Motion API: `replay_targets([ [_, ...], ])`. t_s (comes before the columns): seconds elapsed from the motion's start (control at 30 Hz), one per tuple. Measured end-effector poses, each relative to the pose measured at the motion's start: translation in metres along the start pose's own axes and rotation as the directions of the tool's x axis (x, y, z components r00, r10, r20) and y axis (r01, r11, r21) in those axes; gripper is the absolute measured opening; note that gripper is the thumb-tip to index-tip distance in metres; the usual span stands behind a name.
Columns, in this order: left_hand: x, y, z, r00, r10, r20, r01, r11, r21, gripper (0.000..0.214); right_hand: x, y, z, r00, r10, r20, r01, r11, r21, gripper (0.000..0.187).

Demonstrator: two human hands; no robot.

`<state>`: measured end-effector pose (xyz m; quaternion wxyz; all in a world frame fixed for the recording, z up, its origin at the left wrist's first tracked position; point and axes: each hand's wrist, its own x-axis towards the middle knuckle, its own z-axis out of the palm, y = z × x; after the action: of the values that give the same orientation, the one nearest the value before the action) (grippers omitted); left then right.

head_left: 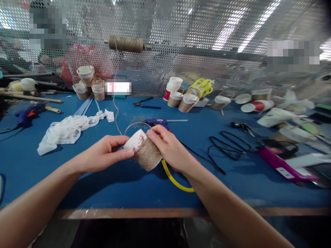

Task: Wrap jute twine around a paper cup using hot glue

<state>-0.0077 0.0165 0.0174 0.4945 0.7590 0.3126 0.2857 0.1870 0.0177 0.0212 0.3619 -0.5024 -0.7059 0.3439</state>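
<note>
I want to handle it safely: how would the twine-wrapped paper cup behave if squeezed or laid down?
Probably light and crushable: the cup looks like thin paper. The twine wrap likely gives grip. Laid sideways, its tapered shape would probably roll in a curve.

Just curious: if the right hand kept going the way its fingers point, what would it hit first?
The cup: the right hand grips it, fingers pointing left. Just beyond the cup, the left hand looks next in line, though depth is hard to judge.

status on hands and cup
Grips: left hand and right hand shut on paper cup, half wrapped in twine that runs up to spool. Behind it, glue gun.
</note>
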Motion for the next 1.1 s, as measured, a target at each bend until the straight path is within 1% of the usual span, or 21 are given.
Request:
replay_targets([
  [0.1,0.0,0.002,-0.002,1.0,0.001,0.002,-0.001,0.999,-0.047,0.019,0.001,0.0,0.001,0.999,0.032,0.003,-0.032,0.999,0.031,0.023],
  [0.23,0.001,0.005,-0.001,0.999,-0.051,-0.017,0.048,0.99,-0.13,0.014,-0.002,0.001,0.004,0.997,-0.059,-0.052,0.054,0.995,-0.087,0.02],
  [0.37,0.003,0.006,0.002,0.996,-0.086,-0.024,0.082,0.989,-0.124,0.013,-0.007,0.004,0.009,0.987,-0.136,-0.083,0.119,0.976,-0.18,0.019],
  [0.5,0.003,0.004,0.007,0.99,-0.135,-0.035,0.131,0.987,-0.097,0.017,-0.009,0.005,0.014,0.966,-0.251,-0.061,0.222,0.928,-0.299,0.014],
  [0.63,0.003,0.002,0.014,0.98,-0.174,-0.093,0.168,0.984,-0.063,0.018,-0.011,0.004,0.017,0.942,-0.333,-0.035,0.293,0.871,-0.395,0.013],
  [0.83,0.005,0.006,0.021,0.967,-0.203,-0.156,0.199,0.979,-0.047,0.018,-0.012,0.007,0.02,0.91,-0.413,-0.034,0.345,0.801,-0.489,0.015],
  [1.0,0.006,0.007,0.023,0.963,-0.212,-0.167,0.202,0.976,-0.075,0.016,-0.012,0.009,0.021,0.864,-0.503,-0.017,0.413,0.728,-0.548,0.012],
  [1.1,0.006,0.006,0.024,0.961,-0.225,-0.162,0.212,0.973,-0.093,0.017,-0.011,0.008,0.022,0.857,-0.515,-0.007,0.427,0.717,-0.551,0.012],
])
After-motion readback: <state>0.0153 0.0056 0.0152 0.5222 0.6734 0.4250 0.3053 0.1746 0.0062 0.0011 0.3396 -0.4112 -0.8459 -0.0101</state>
